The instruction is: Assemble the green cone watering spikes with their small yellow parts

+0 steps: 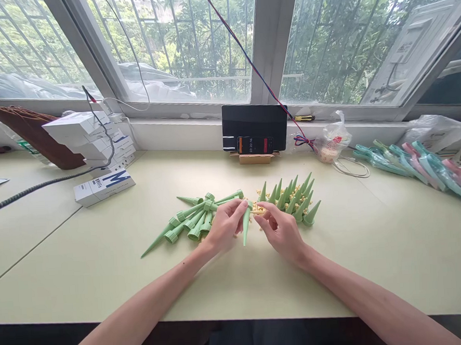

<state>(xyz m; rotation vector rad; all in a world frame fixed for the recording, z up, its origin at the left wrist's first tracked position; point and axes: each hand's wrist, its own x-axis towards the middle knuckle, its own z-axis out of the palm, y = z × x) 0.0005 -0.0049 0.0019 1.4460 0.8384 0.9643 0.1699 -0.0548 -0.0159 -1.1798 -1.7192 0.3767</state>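
My left hand (228,222) is closed around a green plastic watering spike (247,226), its cap end up and its point toward me. In the fingertips of my right hand (279,226) is a small yellow valve (257,211), held at the side of the spike's cap end; whether it sits in the spike I cannot tell. Left of my hands lies a loose pile of green spikes (196,221). To the right, several green spikes stand point up in rows (290,196), with small yellow pieces (294,187) among them. My hands partly hide more yellow pieces between the groups.
A phone (255,145) showing a timer leans on a black panel (250,119) at the back. White boxes (104,188) and a dark cable (51,182) are at left. A bagged cup (332,143) and wrapped pastel items (421,168) are at right. Red-blue wires (247,57) hang down.
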